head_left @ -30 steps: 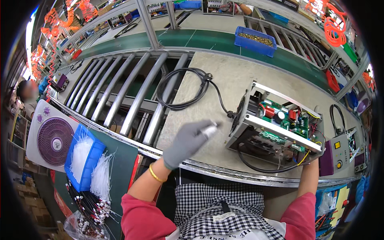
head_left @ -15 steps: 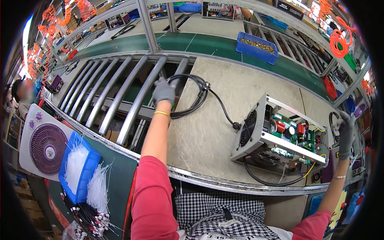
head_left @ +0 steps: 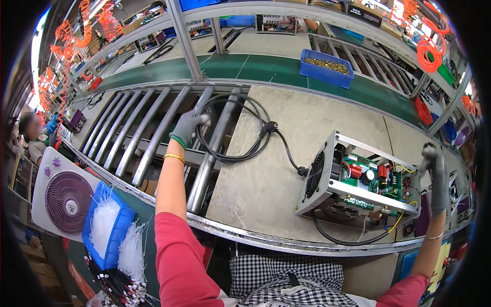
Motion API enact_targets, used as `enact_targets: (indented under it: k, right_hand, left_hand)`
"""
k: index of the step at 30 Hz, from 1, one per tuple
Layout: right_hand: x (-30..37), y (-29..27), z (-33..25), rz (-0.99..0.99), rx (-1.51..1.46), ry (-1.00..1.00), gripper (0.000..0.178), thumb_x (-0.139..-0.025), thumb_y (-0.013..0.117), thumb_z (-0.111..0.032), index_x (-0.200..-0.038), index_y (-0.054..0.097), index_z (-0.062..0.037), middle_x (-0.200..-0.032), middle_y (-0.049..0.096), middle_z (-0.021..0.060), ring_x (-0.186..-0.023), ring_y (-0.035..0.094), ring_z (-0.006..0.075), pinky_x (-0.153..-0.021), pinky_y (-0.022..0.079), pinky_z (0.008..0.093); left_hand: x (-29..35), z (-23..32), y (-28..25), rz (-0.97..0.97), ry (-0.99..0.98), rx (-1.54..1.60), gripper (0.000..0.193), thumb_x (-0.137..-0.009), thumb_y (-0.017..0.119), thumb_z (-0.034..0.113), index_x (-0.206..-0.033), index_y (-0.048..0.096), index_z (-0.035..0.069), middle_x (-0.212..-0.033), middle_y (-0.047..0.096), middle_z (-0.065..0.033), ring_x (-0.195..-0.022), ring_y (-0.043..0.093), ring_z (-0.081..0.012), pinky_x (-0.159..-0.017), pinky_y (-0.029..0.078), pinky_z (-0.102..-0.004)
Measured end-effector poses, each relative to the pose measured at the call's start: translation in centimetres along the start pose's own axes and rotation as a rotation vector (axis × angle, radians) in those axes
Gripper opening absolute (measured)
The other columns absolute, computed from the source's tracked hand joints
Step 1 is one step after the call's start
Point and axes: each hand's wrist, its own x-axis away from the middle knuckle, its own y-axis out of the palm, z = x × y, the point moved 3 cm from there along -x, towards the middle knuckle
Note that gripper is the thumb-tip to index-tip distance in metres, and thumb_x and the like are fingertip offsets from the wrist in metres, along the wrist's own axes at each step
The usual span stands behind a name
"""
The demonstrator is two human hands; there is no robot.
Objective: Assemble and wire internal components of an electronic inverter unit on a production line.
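A black power cord (head_left: 249, 153) lies in a loose coil, partly over the rollers and partly on the board. Its plug (head_left: 269, 128) rests on the coil's right side. My left hand (head_left: 186, 127), in a grey glove, is closed at the coil's left edge with the cord at its fingers. From the coil, the cord runs to an open-sided electrical unit (head_left: 358, 179) with a black fan, green circuit boards and a metal frame. Beyond this unit's right end is my gloved right hand (head_left: 433, 163), fingers curled; what they hold, if anything, is hidden.
Metal rollers (head_left: 153, 138) extend left of the board (head_left: 250, 199). A white and purple fan (head_left: 66, 199) stands at the left, beside a blue bin (head_left: 110, 225) of white cable ties. Across the green belt (head_left: 245, 66) sits a blue bin (head_left: 327, 77) of brass-coloured parts. Another person (head_left: 33, 133) is far left.
My left hand has moved left, and the cord coil has spread wider over the rollers. My right hand has shifted slightly toward the unit. The view has tilted a little.
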Motion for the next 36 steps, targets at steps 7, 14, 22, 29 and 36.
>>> enact_targets:
  k: [7, 14, 22, 29, 36]
  right_hand:
    - [-5.1, 12.6, -12.5, -0.35, 0.082, -0.455, 0.026, -0.092, 0.061, -0.016, -0.11, 0.066, 0.0016, -0.106, 0.067, 0.0075, -0.101, 0.062, 0.0145, -0.091, 0.048, 0.0292]
    - [-6.2, 27.3, -16.9, -0.652, 0.244, -0.702, 0.041, -0.083, 0.072, -0.027, -0.117, 0.066, -0.0052, -0.104, 0.066, 0.0135, -0.093, 0.064, 0.0266, -0.081, 0.052, 0.037]
    - [-7.1, 29.5, -15.2, -0.493, 0.099, -0.661, 0.019, -0.088, 0.066, -0.021, -0.103, 0.068, -0.0078, -0.094, 0.069, 0.0122, -0.087, 0.067, 0.0269, -0.078, 0.052, 0.0356]
    - [-11.1, 25.5, -15.3, 0.002, 0.325, -1.01, 0.019, -0.089, 0.064, -0.021, -0.107, 0.069, -0.0167, -0.088, 0.069, 0.0081, -0.08, 0.067, 0.027, -0.071, 0.054, 0.0367]
    - [-7.5, 28.5, -15.4, -0.388, 0.474, -1.238, 0.028, -0.087, 0.065, -0.026, -0.115, 0.065, -0.0233, -0.092, 0.067, 0.0046, -0.091, 0.064, 0.0251, -0.076, 0.052, 0.0372]
  left_hand:
    - [9.4, 13.0, 9.3, 0.031, 0.473, -0.585, 0.023, -0.088, 0.069, 0.026, -0.093, 0.064, 0.004, -0.071, 0.064, -0.0062, -0.056, 0.056, -0.0209, -0.054, 0.045, -0.0342]
    - [16.0, 14.9, 14.5, 0.196, 0.694, -0.958, 0.023, -0.09, 0.064, 0.03, -0.1, 0.063, 0.01, -0.082, 0.067, -0.0165, -0.081, 0.066, -0.0359, -0.067, 0.05, -0.0455]
    - [17.4, 14.4, 14.0, 0.152, 0.548, -0.929, 0.03, -0.083, 0.071, 0.022, -0.109, 0.067, 0.01, -0.092, 0.07, -0.0134, -0.089, 0.067, -0.0309, -0.079, 0.052, -0.038]
    - [18.4, 13.5, 15.6, 0.386, 0.903, -1.232, 0.054, -0.089, 0.067, 0.032, -0.135, 0.05, 0.01, -0.088, 0.069, -0.0151, -0.082, 0.068, -0.0308, -0.07, 0.053, -0.0393]
    - [18.0, 13.0, 15.7, 0.174, 0.773, -1.198, 0.048, -0.089, 0.066, 0.031, -0.132, 0.055, 0.013, -0.085, 0.07, -0.0117, -0.069, 0.068, -0.0293, -0.059, 0.052, -0.0379]
